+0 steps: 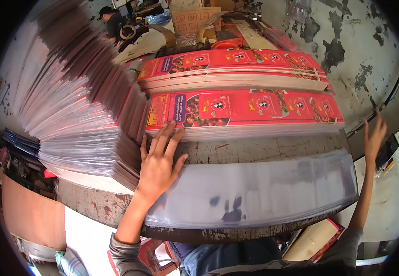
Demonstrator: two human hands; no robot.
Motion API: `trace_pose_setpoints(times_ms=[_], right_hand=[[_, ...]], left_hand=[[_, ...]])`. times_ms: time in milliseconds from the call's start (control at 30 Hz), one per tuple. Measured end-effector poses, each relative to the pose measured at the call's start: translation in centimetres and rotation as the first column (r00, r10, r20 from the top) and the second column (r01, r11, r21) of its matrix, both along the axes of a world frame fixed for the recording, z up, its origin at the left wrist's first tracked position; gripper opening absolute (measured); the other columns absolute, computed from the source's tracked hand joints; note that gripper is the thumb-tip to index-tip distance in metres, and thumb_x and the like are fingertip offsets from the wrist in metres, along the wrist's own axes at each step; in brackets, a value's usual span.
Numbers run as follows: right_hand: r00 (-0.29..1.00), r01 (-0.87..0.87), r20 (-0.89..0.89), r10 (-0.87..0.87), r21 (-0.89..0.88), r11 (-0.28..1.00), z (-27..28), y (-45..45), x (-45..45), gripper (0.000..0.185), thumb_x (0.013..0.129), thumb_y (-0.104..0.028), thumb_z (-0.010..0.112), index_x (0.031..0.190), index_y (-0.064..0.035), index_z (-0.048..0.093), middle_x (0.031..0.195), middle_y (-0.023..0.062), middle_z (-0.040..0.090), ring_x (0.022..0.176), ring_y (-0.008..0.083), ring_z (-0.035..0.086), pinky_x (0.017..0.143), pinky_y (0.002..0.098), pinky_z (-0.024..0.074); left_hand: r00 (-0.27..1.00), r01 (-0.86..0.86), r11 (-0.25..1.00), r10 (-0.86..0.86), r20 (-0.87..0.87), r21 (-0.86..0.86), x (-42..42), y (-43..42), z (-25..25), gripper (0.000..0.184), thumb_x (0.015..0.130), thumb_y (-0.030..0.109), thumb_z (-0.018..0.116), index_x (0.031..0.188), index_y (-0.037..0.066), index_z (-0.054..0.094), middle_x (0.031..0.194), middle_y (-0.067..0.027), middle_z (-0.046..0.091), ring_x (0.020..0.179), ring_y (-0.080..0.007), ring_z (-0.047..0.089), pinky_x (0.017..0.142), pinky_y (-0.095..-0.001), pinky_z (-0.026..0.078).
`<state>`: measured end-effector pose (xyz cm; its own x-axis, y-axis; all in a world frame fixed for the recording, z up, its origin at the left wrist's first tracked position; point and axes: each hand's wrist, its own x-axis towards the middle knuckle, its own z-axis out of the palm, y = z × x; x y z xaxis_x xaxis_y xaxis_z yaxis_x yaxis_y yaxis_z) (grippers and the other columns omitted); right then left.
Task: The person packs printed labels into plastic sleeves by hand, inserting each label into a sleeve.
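My left hand [159, 158] is spread out, its fingertips on the near left edge of a stack of red printed cardboard sheets [245, 108]. Below it lies a pile of clear plastic sleeves [264, 188], grey and glossy with a few dark smudges, along the table's near edge. My right hand [375, 138] is raised beyond the table's right end, fingers stretched apart, with nothing visible in it. Against the left side leans a tall, fanned stack of sheets in clear plastic [84, 124], close to my left wrist.
A second red printed stack [236, 62] lies behind the first on the worn table [254, 149]. Farther back are cardboard pieces [195, 20] and a person [112, 23] in dark clothing. A peeling wall [346, 55] stands at right; a red stool [155, 255] is below.
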<state>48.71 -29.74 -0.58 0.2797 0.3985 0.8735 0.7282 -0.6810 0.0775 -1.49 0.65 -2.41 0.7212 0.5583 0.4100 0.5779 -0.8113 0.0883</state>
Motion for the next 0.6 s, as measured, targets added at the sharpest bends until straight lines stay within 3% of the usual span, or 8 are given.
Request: trace_pose_setpoints(times_ms=[133,267,333,367,433,467,533,600], right_hand=[[0.877,-0.471,-0.161,0.454,-0.094,0.877,2.3,13.3,-4.2,0.042,0.086,-0.024,0.061,0.123,-0.0085,0.051,0.118,0.0189,0.047,0.110,0.0337,0.048,0.093,0.0374,0.0395],[0.702,-0.708,-0.332,0.630,-0.232,0.667,4.8,25.4,-9.0,0.043,0.086,-0.034,0.061,0.118,-0.0069,0.055,0.115,0.0186,0.047,0.110,0.0333,0.049,0.093,0.0364,0.0398],[0.645,-0.739,-0.551,0.529,-0.275,0.615,5.6,30.5,-9.2,0.065,0.085,-0.057,0.051,0.127,-0.0089,0.050,0.130,0.0169,0.044,0.118,0.0346,0.046,0.099,0.0435,0.0359],[0.637,-0.747,-0.548,0.542,-0.266,0.609,5.0,32.6,-8.9,0.065,0.085,-0.057,0.051,0.127,-0.0089,0.050,0.130,0.0169,0.044,0.118,0.0346,0.046,0.099,0.0435,0.0359],[0.526,-0.772,-0.709,0.471,-0.164,0.614,4.0,35.7,-9.2,0.081,0.078,-0.069,0.050,0.129,-0.0071,0.047,0.134,0.0191,0.041,0.123,0.0356,0.041,0.102,0.0466,0.0320],[0.517,-0.778,-0.708,0.481,-0.155,0.609,3.9,36.3,-9.4,0.081,0.078,-0.069,0.050,0.129,-0.0071,0.047,0.134,0.0191,0.041,0.123,0.0356,0.041,0.102,0.0466,0.0320],[0.654,-0.640,-0.712,0.254,-0.343,0.688,4.0,36.4,-10.1,0.092,0.071,-0.075,0.053,0.132,-0.0073,0.043,0.137,0.0204,0.037,0.128,0.0362,0.036,0.105,0.0500,0.0264],[0.667,-0.629,-0.693,0.273,-0.329,0.704,3.8,36.5,-10.0,0.092,0.069,-0.075,0.055,0.129,-0.0059,0.045,0.135,0.0208,0.039,0.127,0.0353,0.037,0.104,0.0512,0.0265]], left_hand=[[0.999,0.026,0.997,-0.029,0.046,0.066,-0.1,0.1,0.0,0.053,0.080,0.026,0.066,0.127,0.012,0.047,0.134,-0.0094,0.042,0.122,-0.0255,0.043,0.102,-0.0552,0.028],[0.976,0.188,0.981,-0.180,0.124,-0.049,-0.8,-0.1,0.6,0.048,0.077,0.028,0.069,0.118,0.009,0.055,0.120,-0.0125,0.047,0.109,-0.0279,0.049,0.093,-0.0447,0.040],[0.934,0.353,0.922,-0.339,0.110,-0.160,-1.4,0.0,1.3,0.058,0.070,0.035,0.075,0.118,0.007,0.056,0.112,-0.0134,0.048,0.105,-0.0299,0.051,0.086,-0.0389,0.046],[0.939,0.341,0.928,-0.329,0.103,-0.152,-1.5,-0.2,1.6,0.058,0.070,0.035,0.075,0.118,0.007,0.056,0.112,-0.0134,0.048,0.105,-0.0299,0.051,0.086,-0.0389,0.046],[0.882,0.462,0.797,-0.458,0.109,-0.388,-1.6,-0.6,2.1,0.071,0.065,0.043,0.078,0.121,0.007,0.054,0.113,-0.0139,0.046,0.105,-0.0311,0.050,0.089,-0.0418,0.043],[0.890,0.422,0.812,-0.455,0.016,-0.403,-1.8,-0.8,1.9,0.082,0.059,0.050,0.079,0.124,0.007,0.052,0.115,-0.0134,0.044,0.107,-0.0313,0.049,0.093,-0.0442,0.040],[0.901,0.380,0.839,-0.431,-0.050,-0.389,-1.9,-1.2,1.8,0.084,0.059,0.051,0.079,0.125,0.007,0.051,0.116,-0.0131,0.044,0.107,-0.0313,0.049,0.094,-0.0448,0.039],[0.906,0.347,0.859,-0.410,-0.102,-0.376,-1.7,-1.4,1.8,0.086,0.057,0.052,0.078,0.126,0.008,0.051,0.117,-0.0117,0.044,0.108,-0.0306,0.049,0.094,-0.0437,0.038]])
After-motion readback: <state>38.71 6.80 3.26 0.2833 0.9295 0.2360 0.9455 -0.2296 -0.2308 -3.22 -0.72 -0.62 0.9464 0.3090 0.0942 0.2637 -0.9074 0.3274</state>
